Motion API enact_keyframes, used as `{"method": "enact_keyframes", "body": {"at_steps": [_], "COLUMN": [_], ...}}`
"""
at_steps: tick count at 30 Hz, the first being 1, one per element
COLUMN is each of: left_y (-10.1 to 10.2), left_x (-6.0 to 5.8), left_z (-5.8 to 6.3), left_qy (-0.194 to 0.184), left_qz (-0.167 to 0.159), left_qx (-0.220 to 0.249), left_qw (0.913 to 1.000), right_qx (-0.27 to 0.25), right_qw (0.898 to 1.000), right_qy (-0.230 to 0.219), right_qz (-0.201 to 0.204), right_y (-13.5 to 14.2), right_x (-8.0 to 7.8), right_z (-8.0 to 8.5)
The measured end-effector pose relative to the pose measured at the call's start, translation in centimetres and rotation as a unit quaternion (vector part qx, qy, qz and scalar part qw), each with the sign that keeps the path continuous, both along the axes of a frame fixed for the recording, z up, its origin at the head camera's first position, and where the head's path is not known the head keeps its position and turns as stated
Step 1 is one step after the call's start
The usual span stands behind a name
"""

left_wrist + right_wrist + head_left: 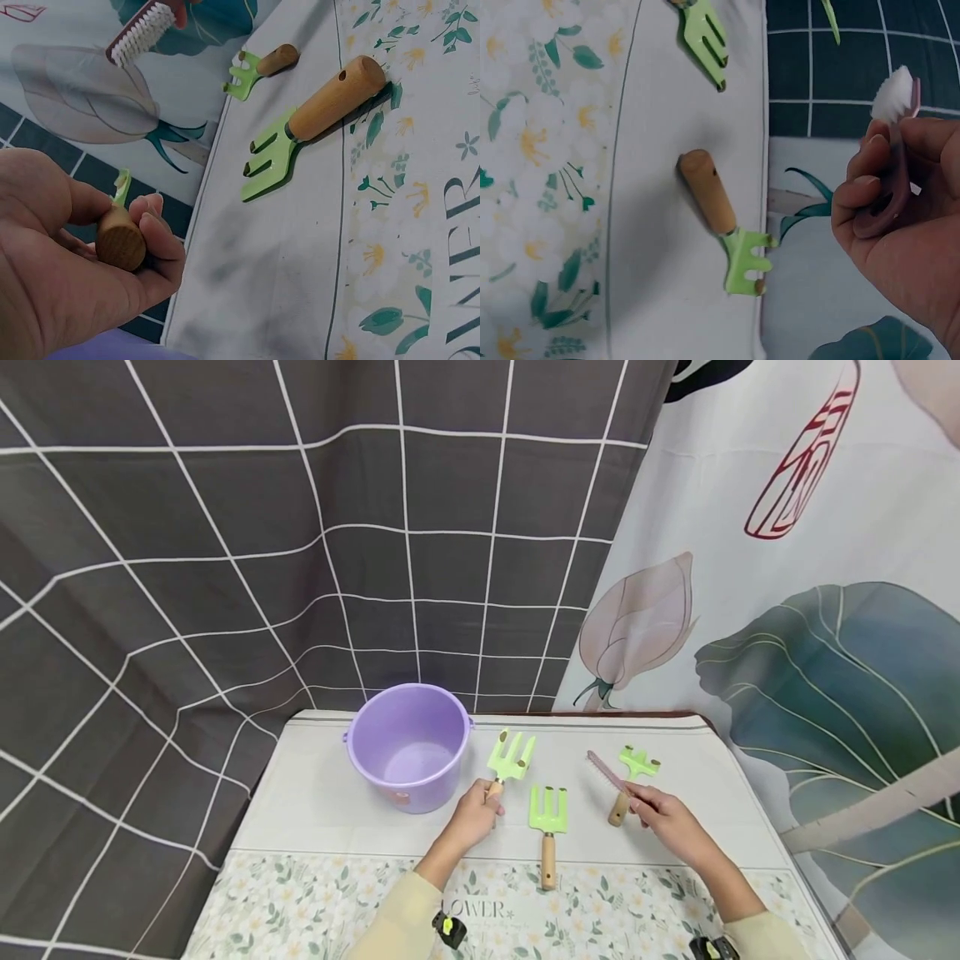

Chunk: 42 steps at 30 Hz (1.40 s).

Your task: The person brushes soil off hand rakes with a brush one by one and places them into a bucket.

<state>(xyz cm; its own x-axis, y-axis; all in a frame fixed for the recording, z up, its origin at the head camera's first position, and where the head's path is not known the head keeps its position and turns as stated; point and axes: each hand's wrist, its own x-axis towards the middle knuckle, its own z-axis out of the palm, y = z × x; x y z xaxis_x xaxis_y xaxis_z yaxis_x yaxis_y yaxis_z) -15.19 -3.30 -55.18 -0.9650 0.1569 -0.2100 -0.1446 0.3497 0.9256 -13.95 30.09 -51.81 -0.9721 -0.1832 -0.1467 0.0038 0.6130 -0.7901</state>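
My left hand grips the wooden handle of a small green garden fork, beside the purple bucket. In my right hand is a mauve scrub brush with white bristles, held by its handle. Between the hands a second green hand fork lies on the table, its handle toward me. A small green hand rake with a short wooden handle lies under and behind the brush in the head view; the right wrist view shows it apart from the brush.
The table has a white cloth with a flowered front band. Behind it hangs a dark gridded curtain, and at the right a white curtain with leaf prints. The bucket stands at the table's back left.
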Motion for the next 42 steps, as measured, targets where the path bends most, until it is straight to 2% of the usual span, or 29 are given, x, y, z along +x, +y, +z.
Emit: {"method": "enact_keyframes", "body": {"at_steps": [4, 9, 15, 23, 30, 36, 42], "left_y": [0.1, 0.3, 0.6, 1.3, 1.9, 2.1, 2.2], "left_x": [0.2, 0.4, 0.7, 0.8, 0.9, 1.0, 1.2], "left_z": [0.7, 1.0, 0.9, 1.2, 1.7, 1.9, 2.0], "left_qy": [-0.004, -0.003, -0.013, -0.014, -0.021, -0.020, -0.017], "left_qz": [-0.004, -0.007, -0.003, -0.001, 0.007, 0.018, 0.022], "left_qx": [0.014, 0.037, 0.075, 0.090, 0.108, 0.103, 0.100], "left_qw": [0.9999, 0.9993, 0.9971, 0.9958, 0.9939, 0.9943, 0.9946], "right_qx": [0.080, 0.123, 0.137, 0.143, 0.151, 0.169, 0.184], "right_qw": [0.995, 0.985, 0.979, 0.972, 0.969, 0.957, 0.951], "right_qy": [0.052, 0.113, 0.142, 0.176, 0.184, 0.213, 0.222], "right_qz": [0.017, 0.043, 0.054, 0.069, 0.071, 0.100, 0.115], "right_y": [-1.0, -2.1, -2.9, -3.9, -5.1, -6.2, -7.1], "right_x": [0.0, -0.2, -0.5, -0.6, -0.9, -1.3, -1.8], "right_z": [0.6, 1.0, 1.3, 1.6, 2.0, 2.4, 2.6]}}
